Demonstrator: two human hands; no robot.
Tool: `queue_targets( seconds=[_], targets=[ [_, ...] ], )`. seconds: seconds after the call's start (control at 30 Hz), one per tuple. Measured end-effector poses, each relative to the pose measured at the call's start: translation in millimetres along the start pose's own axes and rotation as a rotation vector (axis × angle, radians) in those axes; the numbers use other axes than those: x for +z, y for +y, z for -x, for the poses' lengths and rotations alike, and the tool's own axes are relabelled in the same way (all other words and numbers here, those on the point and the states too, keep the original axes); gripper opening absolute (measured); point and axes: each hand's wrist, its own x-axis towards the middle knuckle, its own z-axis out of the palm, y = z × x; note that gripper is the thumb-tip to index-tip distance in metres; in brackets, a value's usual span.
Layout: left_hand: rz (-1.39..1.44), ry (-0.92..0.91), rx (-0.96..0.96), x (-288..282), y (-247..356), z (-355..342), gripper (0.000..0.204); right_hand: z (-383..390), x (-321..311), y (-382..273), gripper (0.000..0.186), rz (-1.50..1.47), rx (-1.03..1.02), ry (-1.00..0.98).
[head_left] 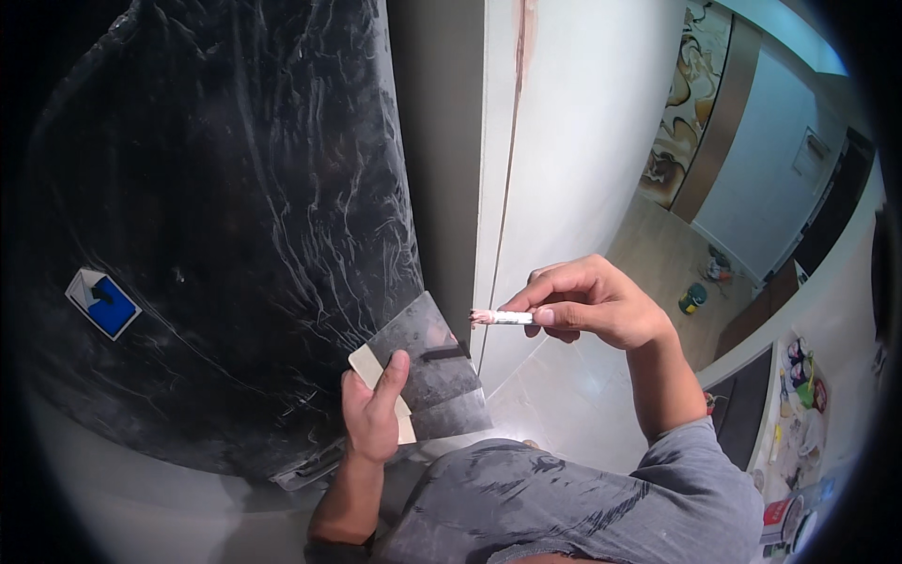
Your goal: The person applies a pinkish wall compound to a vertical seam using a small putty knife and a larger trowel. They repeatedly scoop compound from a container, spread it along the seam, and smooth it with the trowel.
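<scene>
My left hand (374, 410) is closed round the pale handle of a wide putty knife (413, 352). Its flat metal blade is turned up and carries dark smears. Along the lower part, a straight edge crosses the blade; whether that is a second blade I cannot tell. To the right, the fingers and thumb of my right hand (587, 305) pinch a slim white stick (510, 318) with a brownish-pink, stained tip. That tip points left, close in front of a white panel (573, 122). A thin brown line (512, 160) runs down the panel.
Black, white-veined sheeting (207, 216) spreads over the left side, with a blue-and-white packet (103, 303) on it. A dark bucket (692, 299) stands on the floor at right. Several tools and containers crowd a ledge (763, 414) at the right edge.
</scene>
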Motion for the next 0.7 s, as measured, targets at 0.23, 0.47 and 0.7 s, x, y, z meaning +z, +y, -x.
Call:
queue_targets(
  seconds=[0.23, 0.47, 0.7],
  targets=[
    [-0.018, -0.215, -0.146, 6.5, 17.1, 1.2, 0.03, -6.6, 1.0, -4.4, 0.023, 0.485, -0.057, -0.092],
    [0.001, -0.214, -0.192, 13.4, 15.5, 8.7, 0.034, 3.7, 7.2, -11.5, 0.023, 0.685, -0.092, 0.003],
    [0.131, -0.176, -0.287, 19.1, 15.3, 15.5, 0.034, 8.6, 14.1, 0.8, 0.025, 0.725, -0.245, 0.146]
  ],
)
